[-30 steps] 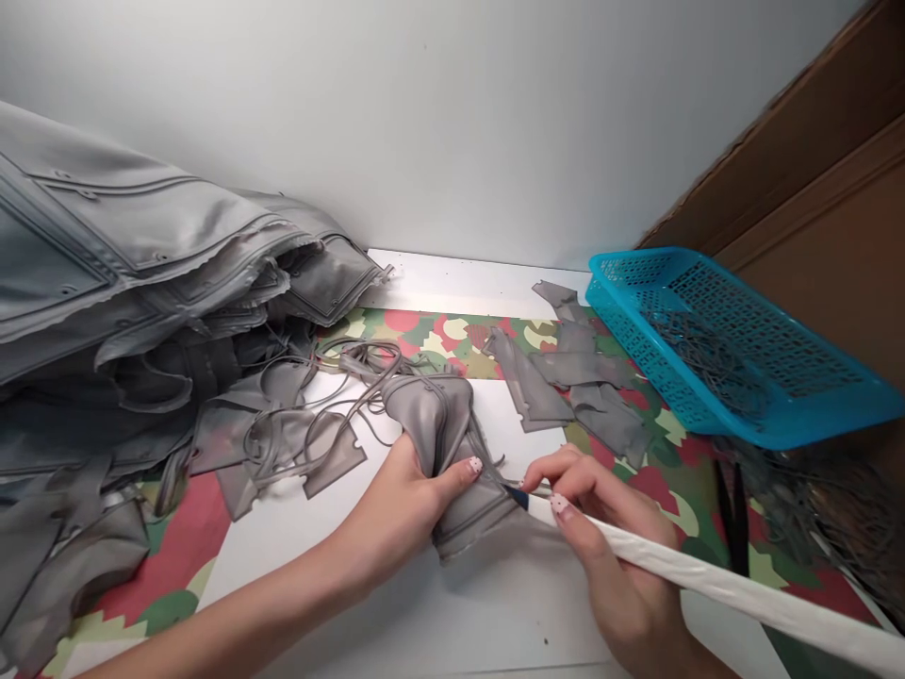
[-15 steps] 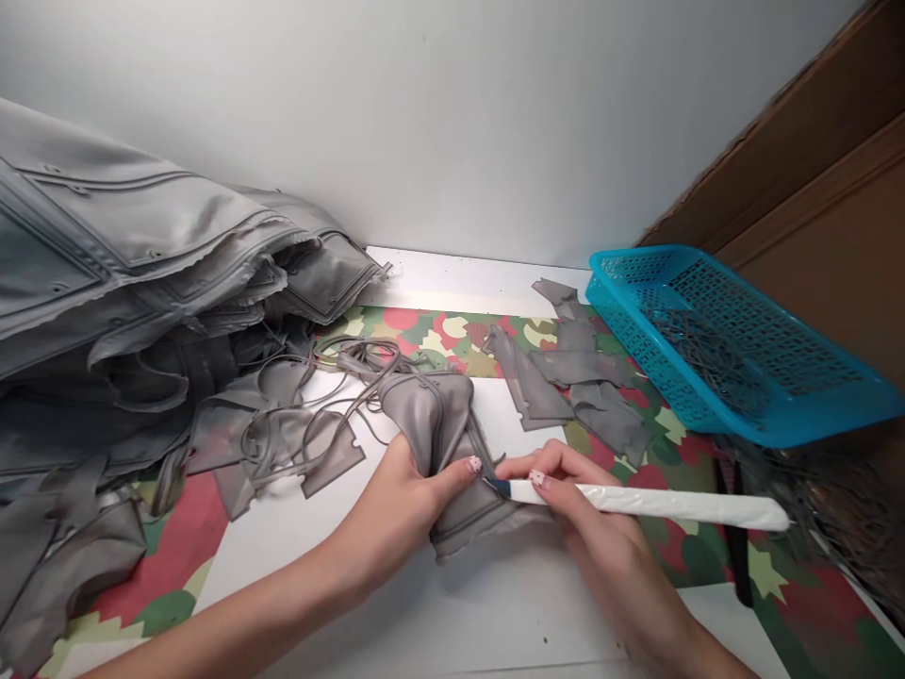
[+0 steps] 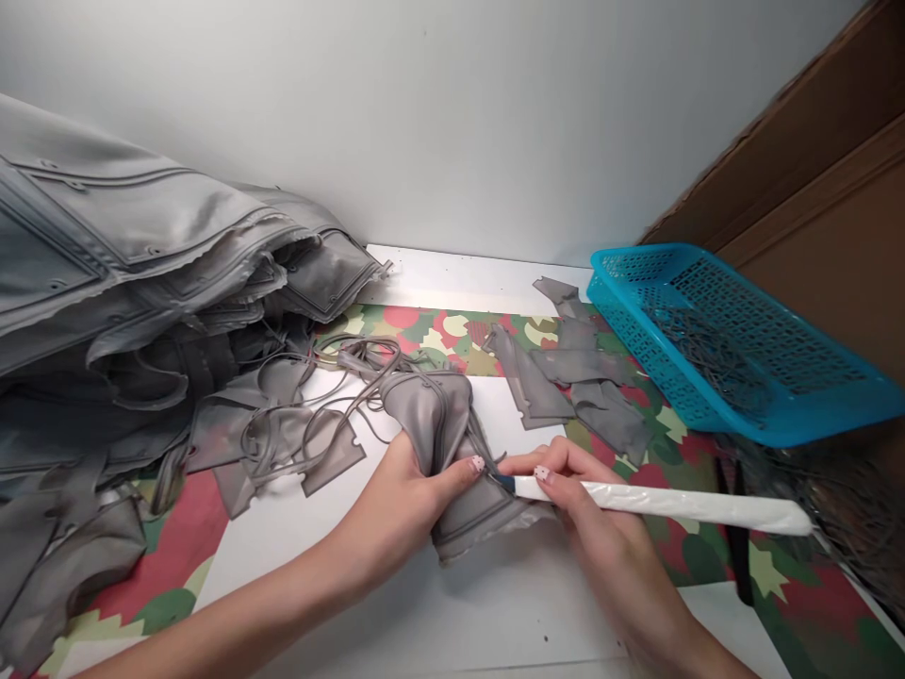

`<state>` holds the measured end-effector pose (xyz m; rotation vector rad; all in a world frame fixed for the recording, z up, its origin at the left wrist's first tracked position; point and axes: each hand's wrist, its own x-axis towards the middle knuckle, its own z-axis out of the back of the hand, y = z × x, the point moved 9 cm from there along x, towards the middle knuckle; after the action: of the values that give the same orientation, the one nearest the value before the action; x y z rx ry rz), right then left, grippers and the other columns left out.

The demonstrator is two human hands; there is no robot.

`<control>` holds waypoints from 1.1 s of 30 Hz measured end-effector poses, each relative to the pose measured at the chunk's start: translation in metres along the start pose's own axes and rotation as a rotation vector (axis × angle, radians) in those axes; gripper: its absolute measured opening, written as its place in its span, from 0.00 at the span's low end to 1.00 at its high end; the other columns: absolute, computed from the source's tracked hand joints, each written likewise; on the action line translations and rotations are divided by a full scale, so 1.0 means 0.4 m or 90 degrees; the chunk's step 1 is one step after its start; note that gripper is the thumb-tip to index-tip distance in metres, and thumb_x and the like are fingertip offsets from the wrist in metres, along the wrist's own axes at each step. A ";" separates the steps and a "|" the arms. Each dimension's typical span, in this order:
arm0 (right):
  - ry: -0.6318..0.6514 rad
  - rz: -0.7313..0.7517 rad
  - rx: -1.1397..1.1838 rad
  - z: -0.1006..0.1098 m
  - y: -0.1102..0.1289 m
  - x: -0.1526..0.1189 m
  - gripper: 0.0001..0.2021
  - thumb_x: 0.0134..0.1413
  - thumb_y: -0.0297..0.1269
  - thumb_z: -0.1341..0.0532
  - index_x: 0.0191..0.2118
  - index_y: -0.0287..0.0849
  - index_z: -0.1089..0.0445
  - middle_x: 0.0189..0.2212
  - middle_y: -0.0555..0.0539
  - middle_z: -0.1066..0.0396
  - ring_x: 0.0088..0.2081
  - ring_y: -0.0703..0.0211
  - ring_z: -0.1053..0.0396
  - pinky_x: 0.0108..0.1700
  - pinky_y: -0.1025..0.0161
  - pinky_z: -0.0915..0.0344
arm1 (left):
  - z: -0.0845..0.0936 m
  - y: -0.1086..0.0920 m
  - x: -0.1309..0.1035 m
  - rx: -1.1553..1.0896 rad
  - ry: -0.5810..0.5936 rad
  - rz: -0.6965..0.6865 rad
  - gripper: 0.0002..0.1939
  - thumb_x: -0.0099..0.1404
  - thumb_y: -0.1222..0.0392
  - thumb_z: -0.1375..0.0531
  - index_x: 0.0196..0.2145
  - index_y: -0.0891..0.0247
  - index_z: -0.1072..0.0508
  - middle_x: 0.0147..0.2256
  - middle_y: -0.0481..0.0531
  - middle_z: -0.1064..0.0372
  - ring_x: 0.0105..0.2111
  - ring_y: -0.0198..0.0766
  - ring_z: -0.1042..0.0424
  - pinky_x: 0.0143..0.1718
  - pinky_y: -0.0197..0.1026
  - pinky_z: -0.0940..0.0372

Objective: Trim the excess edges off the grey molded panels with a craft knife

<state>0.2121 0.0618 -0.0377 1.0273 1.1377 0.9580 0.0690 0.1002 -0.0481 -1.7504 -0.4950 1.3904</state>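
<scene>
A folded grey rubbery sheet [image 3: 431,405] with raised ridges and a ragged lower edge is at the middle. My left hand [image 3: 417,490] is closed on it, thumb pressed on top near the ridge. In my right hand [image 3: 586,500] is a tool with a long white wrapped handle [image 3: 679,505] and a dark blue collar, pinched near its front end. The tool's tip touches the sheet beside my left thumb; the very tip is hard to make out. Fingers of my right hand also reach the sheet's right edge.
Large grey sheets [image 3: 141,217] are heaped at left, with thin grey strips [image 3: 360,358] beside them. Cut grey pieces [image 3: 537,387] lie right of centre. A blue basket [image 3: 778,415] holding thin scraps stands at right by cardboard [image 3: 813,170]. Black-handled tool [image 3: 739,547] lies below it.
The white-handled tool and my right fingers have shifted slightly right along the sheet. The sheet's lower right edge has moved slightly right too. My left hand keeps its hold.
</scene>
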 end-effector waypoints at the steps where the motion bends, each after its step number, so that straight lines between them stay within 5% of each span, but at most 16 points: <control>1: -0.003 0.005 -0.002 0.001 0.002 -0.001 0.12 0.53 0.44 0.46 0.26 0.43 0.34 0.33 0.47 0.28 0.38 0.53 0.35 0.35 0.63 0.42 | 0.000 -0.001 0.000 -0.003 -0.002 0.002 0.22 0.56 0.54 0.39 0.46 0.65 0.37 0.45 0.55 0.32 0.47 0.46 0.33 0.44 0.42 0.37; 19: 0.019 0.004 -0.017 -0.002 0.007 -0.001 0.11 0.54 0.43 0.47 0.26 0.45 0.34 0.32 0.49 0.28 0.39 0.54 0.35 0.36 0.63 0.45 | -0.004 -0.001 0.003 -0.005 0.023 -0.026 0.20 0.58 0.54 0.41 0.45 0.66 0.39 0.44 0.55 0.34 0.46 0.44 0.34 0.44 0.42 0.37; 33: -0.007 0.041 -0.093 0.003 0.031 -0.002 0.11 0.54 0.40 0.48 0.25 0.44 0.34 0.29 0.51 0.29 0.35 0.58 0.35 0.34 0.65 0.43 | 0.010 0.005 0.002 0.054 -0.038 -0.010 0.20 0.54 0.51 0.39 0.40 0.66 0.36 0.41 0.56 0.33 0.43 0.48 0.32 0.40 0.43 0.35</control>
<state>0.2121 0.0638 -0.0254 0.9557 1.0146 1.0693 0.0651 0.1010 -0.0505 -1.6377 -0.4741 1.4361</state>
